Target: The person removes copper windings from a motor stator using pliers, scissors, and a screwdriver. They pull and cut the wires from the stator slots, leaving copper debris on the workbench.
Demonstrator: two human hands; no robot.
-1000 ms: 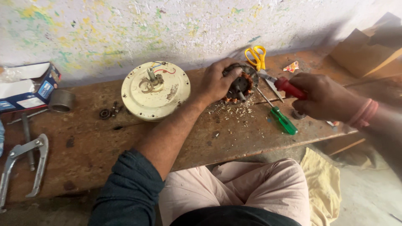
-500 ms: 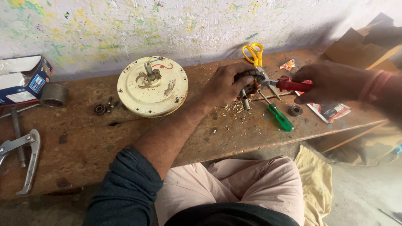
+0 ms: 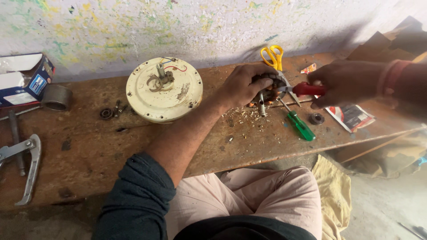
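1. the left hand [image 3: 242,84] is curled around a round motor core [image 3: 269,86] with copper-coloured windings, gripping it from its left side and holding it on edge at the back of the wooden table [image 3: 89,151].
2. the right hand [image 3: 344,82] is closed in a fist on the red handle of a screwdriver [image 3: 307,89], whose metal tip points left and meets the motor core.
3. a short metal shaft sticks down from the core toward the table, and pale shavings and crumbs [image 3: 242,116] lie scattered just below it.
4. a green-handled screwdriver [image 3: 299,124] lies on the table just in front of the core, slanting toward the near edge.
5. yellow-handled scissors [image 3: 272,55] lie behind the core, near the wall.
6. a small round bearing [image 3: 316,118] sits to the right of the green screwdriver, beside a flat printed packet [image 3: 351,116].
7. a cream round fan housing [image 3: 164,89] with short wires on top rests on the table to the left of the left hand, well apart from the core.
8. farther left are small dark rings [image 3: 106,114], a metal sleeve [image 3: 57,98], a cardboard box [image 3: 24,80] and a steel puller tool [image 3: 26,166].
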